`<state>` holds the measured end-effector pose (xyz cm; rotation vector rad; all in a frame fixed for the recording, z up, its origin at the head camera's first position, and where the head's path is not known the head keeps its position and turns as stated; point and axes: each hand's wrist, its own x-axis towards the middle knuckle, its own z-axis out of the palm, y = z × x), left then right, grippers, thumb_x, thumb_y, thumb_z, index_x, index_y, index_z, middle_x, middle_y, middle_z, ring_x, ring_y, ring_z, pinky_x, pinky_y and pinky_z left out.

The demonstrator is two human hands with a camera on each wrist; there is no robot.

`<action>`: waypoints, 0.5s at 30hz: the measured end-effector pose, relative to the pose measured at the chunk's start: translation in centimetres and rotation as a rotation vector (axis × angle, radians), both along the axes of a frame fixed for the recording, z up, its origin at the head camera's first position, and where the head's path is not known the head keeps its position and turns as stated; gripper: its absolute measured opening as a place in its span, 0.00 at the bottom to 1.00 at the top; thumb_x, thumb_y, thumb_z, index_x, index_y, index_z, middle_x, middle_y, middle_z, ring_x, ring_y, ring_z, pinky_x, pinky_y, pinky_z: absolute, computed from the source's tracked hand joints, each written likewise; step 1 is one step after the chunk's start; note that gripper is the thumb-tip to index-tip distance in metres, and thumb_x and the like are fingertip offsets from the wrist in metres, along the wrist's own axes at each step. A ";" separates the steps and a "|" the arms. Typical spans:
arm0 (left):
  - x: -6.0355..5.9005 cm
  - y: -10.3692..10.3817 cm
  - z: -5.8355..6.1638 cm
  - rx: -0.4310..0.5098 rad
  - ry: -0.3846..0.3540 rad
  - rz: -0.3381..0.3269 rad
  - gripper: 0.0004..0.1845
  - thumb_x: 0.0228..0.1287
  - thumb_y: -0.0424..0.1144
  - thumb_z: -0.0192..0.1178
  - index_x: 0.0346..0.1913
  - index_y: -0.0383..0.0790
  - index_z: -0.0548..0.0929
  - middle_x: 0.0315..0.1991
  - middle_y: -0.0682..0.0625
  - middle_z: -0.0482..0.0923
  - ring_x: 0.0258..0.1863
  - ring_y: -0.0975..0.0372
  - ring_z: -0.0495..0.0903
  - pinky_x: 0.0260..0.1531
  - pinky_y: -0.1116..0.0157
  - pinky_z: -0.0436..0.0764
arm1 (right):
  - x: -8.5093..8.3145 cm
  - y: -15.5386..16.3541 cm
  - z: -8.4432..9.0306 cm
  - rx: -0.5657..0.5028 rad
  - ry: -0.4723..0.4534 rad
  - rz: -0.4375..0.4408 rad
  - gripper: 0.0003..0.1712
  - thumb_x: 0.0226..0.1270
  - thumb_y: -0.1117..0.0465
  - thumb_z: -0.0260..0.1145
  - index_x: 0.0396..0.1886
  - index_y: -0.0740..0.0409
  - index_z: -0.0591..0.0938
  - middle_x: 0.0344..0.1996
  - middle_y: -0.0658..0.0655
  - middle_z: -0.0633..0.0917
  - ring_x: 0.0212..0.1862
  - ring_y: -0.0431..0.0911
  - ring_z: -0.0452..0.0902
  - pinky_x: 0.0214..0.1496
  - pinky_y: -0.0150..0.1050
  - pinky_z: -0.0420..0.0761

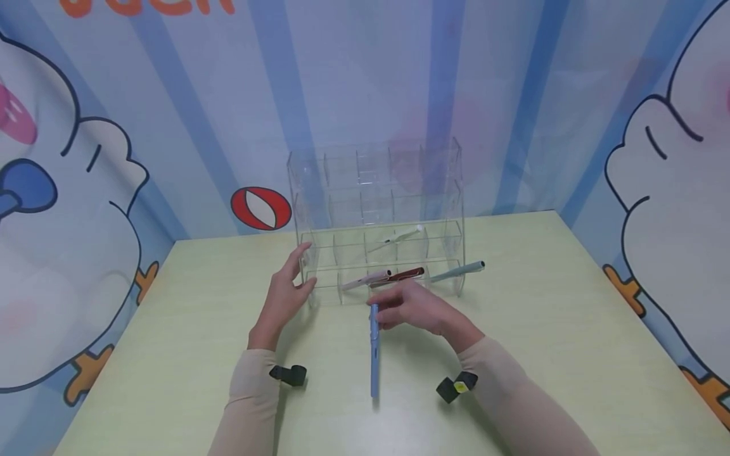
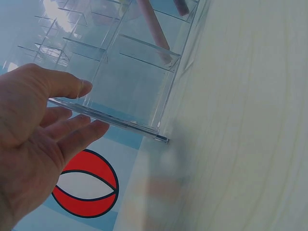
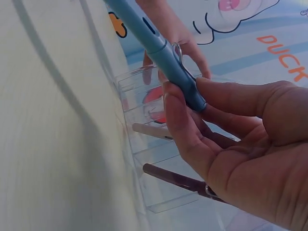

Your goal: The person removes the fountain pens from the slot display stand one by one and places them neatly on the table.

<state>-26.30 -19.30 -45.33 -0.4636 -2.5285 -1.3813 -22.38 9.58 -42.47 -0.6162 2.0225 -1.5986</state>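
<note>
Held by its cap end between thumb and fingers of the right hand [image 1: 413, 310], the blue pen [image 1: 374, 348] hovers over the counter [image 1: 570, 329] before the clear organizer [image 1: 379, 253]. It looks light, stiff and smooth, best pinched mid-barrel. Relaxed and holding nothing, the left hand [image 1: 285, 294] rests against the organizer's side.

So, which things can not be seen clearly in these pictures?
- Blue pen: front tip hidden by right hand, head view; rear cut off by the top edge, right wrist view.
- Dark red pen: one end behind the palm, right wrist view.
- White pen: too small, blurred behind the clear organizer, head view.
</note>
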 end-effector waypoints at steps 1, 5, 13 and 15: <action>0.0 0.0 0.0 0.003 0.001 -0.001 0.40 0.65 0.23 0.62 0.76 0.50 0.61 0.74 0.40 0.62 0.70 0.43 0.65 0.54 0.49 0.80 | 0.0 0.0 -0.1 -0.004 -0.009 0.006 0.20 0.68 0.72 0.65 0.59 0.74 0.79 0.42 0.63 0.88 0.42 0.50 0.86 0.49 0.44 0.86; 0.0 -0.1 -0.1 0.005 0.005 -0.005 0.40 0.65 0.23 0.62 0.76 0.49 0.61 0.74 0.40 0.62 0.70 0.43 0.65 0.53 0.49 0.80 | -0.3 -0.1 -0.8 -0.021 -0.051 0.021 0.21 0.67 0.73 0.65 0.59 0.76 0.78 0.43 0.63 0.87 0.43 0.50 0.86 0.50 0.45 0.86; -0.1 -0.1 -0.2 -0.004 -0.009 0.000 0.40 0.66 0.24 0.61 0.77 0.52 0.60 0.75 0.42 0.61 0.71 0.45 0.64 0.54 0.50 0.80 | -0.4 -0.4 -1.9 -0.025 -0.146 0.020 0.20 0.67 0.74 0.64 0.58 0.77 0.78 0.41 0.62 0.87 0.41 0.48 0.86 0.50 0.45 0.85; -0.1 -0.1 -0.2 -0.003 -0.011 0.001 0.40 0.66 0.24 0.61 0.77 0.52 0.60 0.75 0.42 0.60 0.71 0.45 0.64 0.54 0.51 0.80 | -0.4 -0.6 -2.2 -0.027 -0.160 0.012 0.20 0.66 0.75 0.64 0.57 0.78 0.78 0.40 0.62 0.87 0.40 0.48 0.86 0.50 0.45 0.86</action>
